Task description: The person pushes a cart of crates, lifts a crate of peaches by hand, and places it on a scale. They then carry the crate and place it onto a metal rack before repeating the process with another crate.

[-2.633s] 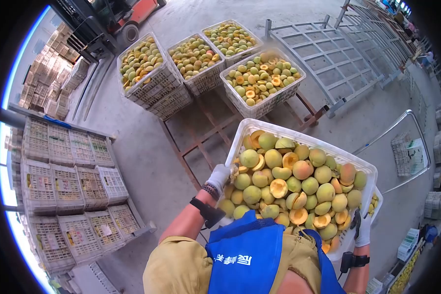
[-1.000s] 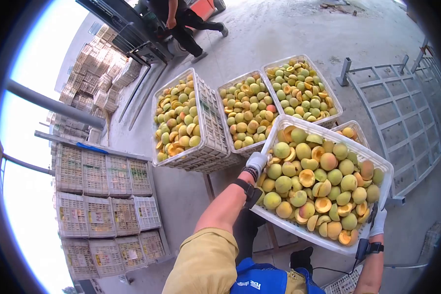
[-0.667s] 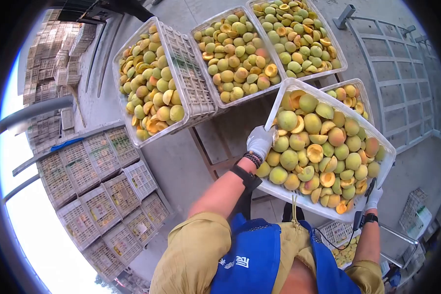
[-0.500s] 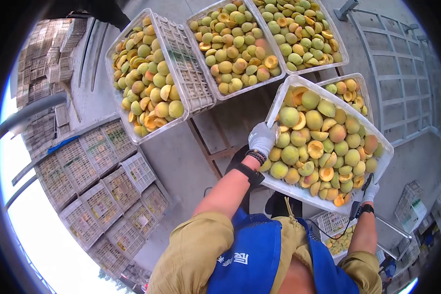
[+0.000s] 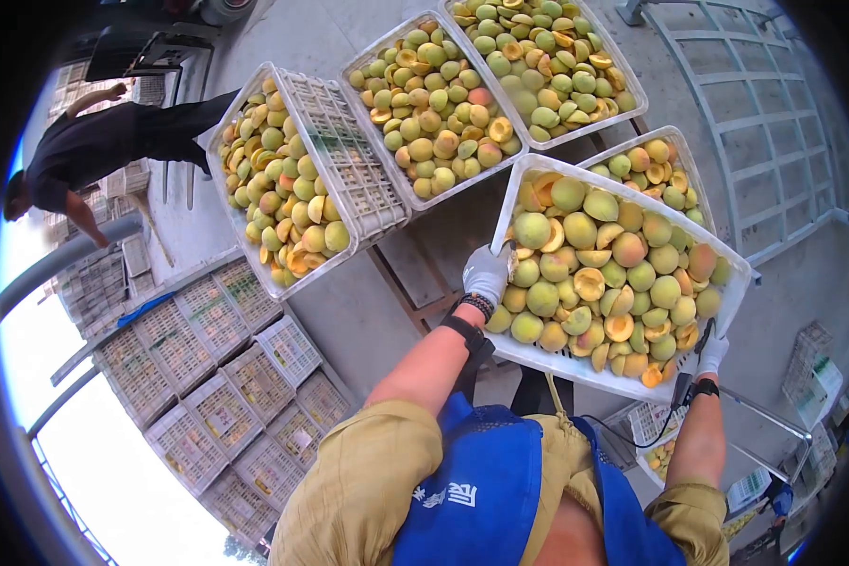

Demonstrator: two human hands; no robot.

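I hold a white plastic crate (image 5: 575,373) heaped with halved yellow-green peaches (image 5: 602,269) out in front of my chest. My left hand (image 5: 487,274), in a white glove, grips the crate's left rim. My right hand (image 5: 712,351), also gloved, grips its near right corner. The held crate hangs above another crate of peaches (image 5: 653,165) that peeks out behind its far edge.
Three full crates of peach halves (image 5: 288,179) (image 5: 434,104) (image 5: 538,57) stand on a rusty metal frame (image 5: 415,292) ahead. Stacked crates (image 5: 208,377) fill the left. A person in black (image 5: 94,151) bends at far left. Grey metal racks (image 5: 755,132) lie at right on the concrete floor.
I have walked up to the row of crates carrying my crate. It now hangs lower over the partly hidden crate. A person in black has come into view at left.
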